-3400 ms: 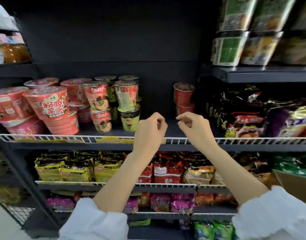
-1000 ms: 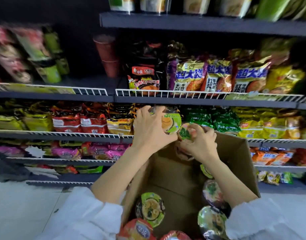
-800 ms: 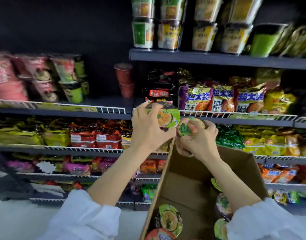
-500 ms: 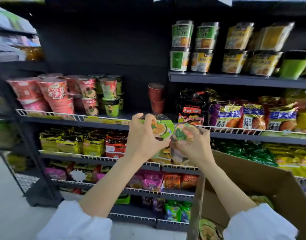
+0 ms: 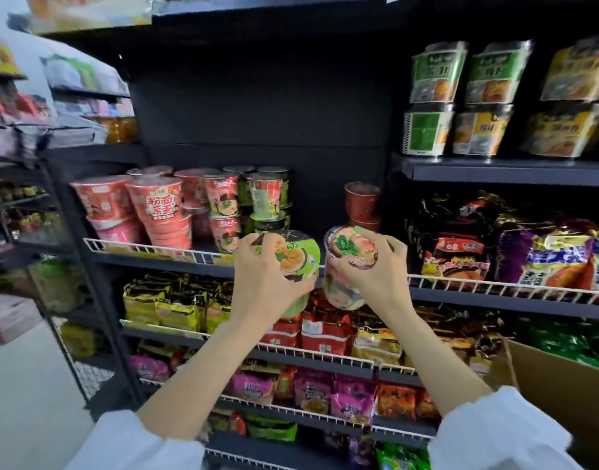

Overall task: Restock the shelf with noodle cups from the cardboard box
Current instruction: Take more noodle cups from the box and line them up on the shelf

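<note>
Nearest: two white sleeves (image 5: 145, 442), forearms bare and raised toward the shelving.

Cardboard box (image 5: 562, 385): lower right, just beside the right forearm, only its flap and side in view; contents not visible.

Left hand (image 5: 261, 283): fingers curled round a green-lidded noodle cup (image 5: 296, 257), lid tilted toward the viewer, held just in front of the wire rail (image 5: 149, 251) of the cup shelf.

Right hand (image 5: 381, 271): clamped on a pink-lidded noodle cup (image 5: 350, 247), also tilted, its base hanging lower against the packets behind. The two cups are side by side, close but apart.

Lower shelves, behind the arms: rows of yellow packets (image 5: 162, 307), red packets (image 5: 325, 330) and purple packets (image 5: 349, 401), each row behind a white wire rail.

Cup shelf, at hand height: stacked red noodle cups (image 5: 159, 212) at left, pink and green cups (image 5: 267, 198) in two tiers beside them, then a bare gap, then two dark red cups (image 5: 362, 205) stacked against the back panel.

Right bay: black and purple noodle bags (image 5: 545, 256) behind a rail; on the shelf above, stacked green and yellow tubs (image 5: 433, 100).

Far left: another rack, blurred, goods indistinct.
</note>
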{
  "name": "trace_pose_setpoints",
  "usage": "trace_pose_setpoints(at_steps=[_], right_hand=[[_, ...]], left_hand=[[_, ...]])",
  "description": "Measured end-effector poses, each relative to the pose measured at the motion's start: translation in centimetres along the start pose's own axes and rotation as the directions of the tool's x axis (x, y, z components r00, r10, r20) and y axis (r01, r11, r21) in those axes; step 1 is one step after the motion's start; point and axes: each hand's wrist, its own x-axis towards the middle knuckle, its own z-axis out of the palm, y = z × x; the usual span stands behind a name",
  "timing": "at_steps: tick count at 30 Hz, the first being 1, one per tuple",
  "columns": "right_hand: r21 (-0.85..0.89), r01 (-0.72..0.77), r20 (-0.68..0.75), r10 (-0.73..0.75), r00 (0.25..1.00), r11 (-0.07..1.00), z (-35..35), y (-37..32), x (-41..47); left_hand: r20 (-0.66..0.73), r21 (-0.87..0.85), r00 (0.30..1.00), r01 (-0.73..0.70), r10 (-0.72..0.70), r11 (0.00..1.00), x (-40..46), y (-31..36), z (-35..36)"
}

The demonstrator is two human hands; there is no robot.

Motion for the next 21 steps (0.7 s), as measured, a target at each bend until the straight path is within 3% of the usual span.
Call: trace_pose_setpoints(at_steps=[9, 16, 21], right_hand=[[-0.015, -0.012, 0.011, 0.012, 1.0, 1.0, 11.2, 5.2, 17.7], [-0.087, -0.184, 0.148, 0.195, 0.97, 0.979, 17.5, 9.6, 27.8], [-0.065, -0.141, 0.267, 0.153, 0.952, 0.988, 20.0, 10.8, 30.9]], left_hand=[[0.031, 0.018, 0.999, -0.036, 0.036, 0.999, 16.4, -5.2, 9.1], [0.137, 0.034, 0.985, -0.109, 0.103, 0.993, 26.0, -6.6, 14.1], [0.18, 0.061, 0.977, -0.127, 0.114, 0.99, 30.5, -6.6, 16.6]])
